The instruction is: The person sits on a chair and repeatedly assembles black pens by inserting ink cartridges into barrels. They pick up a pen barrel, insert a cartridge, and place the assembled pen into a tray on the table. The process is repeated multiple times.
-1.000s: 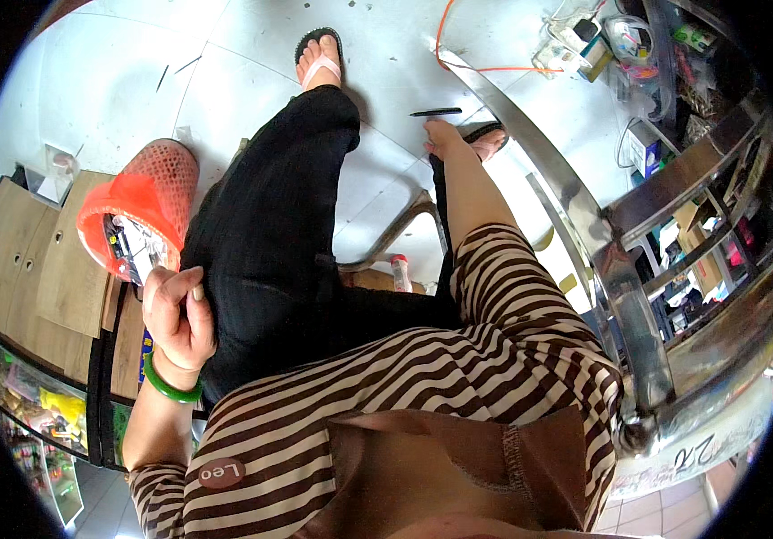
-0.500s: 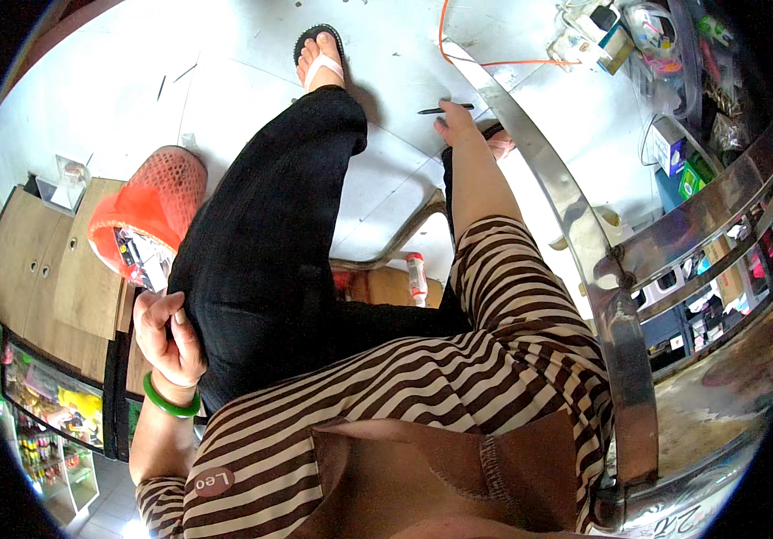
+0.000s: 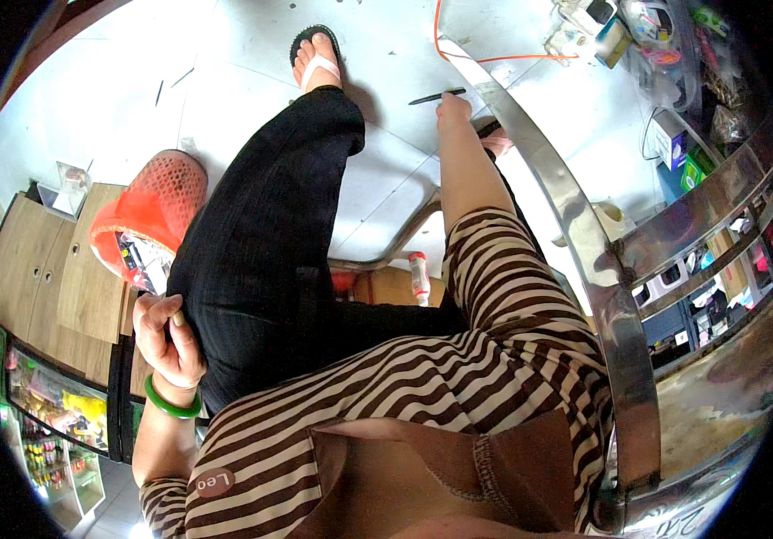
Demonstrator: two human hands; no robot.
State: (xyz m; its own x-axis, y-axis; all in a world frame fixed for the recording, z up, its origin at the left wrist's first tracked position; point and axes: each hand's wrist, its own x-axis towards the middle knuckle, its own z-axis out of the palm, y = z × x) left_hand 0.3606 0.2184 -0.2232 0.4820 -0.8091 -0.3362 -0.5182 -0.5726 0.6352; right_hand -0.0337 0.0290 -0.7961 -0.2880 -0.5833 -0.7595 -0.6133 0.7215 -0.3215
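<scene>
My right hand [image 3: 454,109] reaches far forward, low over the pale tiled floor, its fingers closed on a thin black pen-like stick [image 3: 436,96]. Both ends of the stick show past the fingers. Against the outer side of my left thigh, in black trousers [image 3: 256,260], rests my left hand [image 3: 169,337]. Its fingers are curled in, and I cannot make out whether anything small is inside them. A green bangle [image 3: 171,406] circles that wrist.
An orange-red mesh basket [image 3: 166,198] with rubbish lies left of my thigh, near wooden cabinets [image 3: 31,269]. A curved metal chair frame [image 3: 575,193] runs along my right. An orange cord [image 3: 521,58] crosses the floor; a red-and-white bottle [image 3: 419,278] shows between my legs.
My right hand has moved slightly farther forward and left, carrying the black stick, which is now more slanted. The left hand stays at my thigh.
</scene>
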